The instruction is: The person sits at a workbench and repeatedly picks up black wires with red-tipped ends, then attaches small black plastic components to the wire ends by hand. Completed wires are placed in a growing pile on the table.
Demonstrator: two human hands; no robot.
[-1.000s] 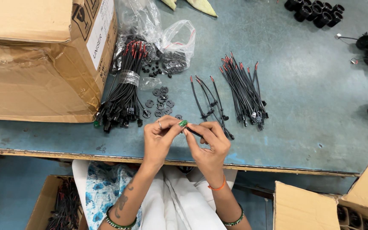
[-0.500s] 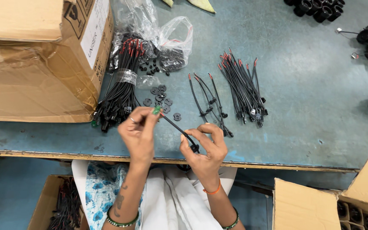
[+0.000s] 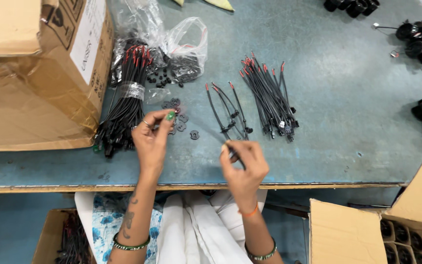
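Two hands: both busy at the near table edge.
Left hand (image 3: 153, 134): fingers pinched among the small black washers (image 3: 181, 120), whether one is caught, can't tell.
Right hand (image 3: 242, 164): gripping a thin black wire (image 3: 234, 155) between thumb and fingers.
Beyond it: loose wires (image 3: 228, 110), then a bigger red-tipped bunch (image 3: 269, 100).
Left of the left hand: taped wire bundle (image 3: 125, 100).
Risk: tiny washer could slip from the fingertips and roll off the table edge (image 3: 74, 187).

Head view: we looked steeply down from above, close over the blue table (image 3: 348, 122).
Facing: away from our lap.
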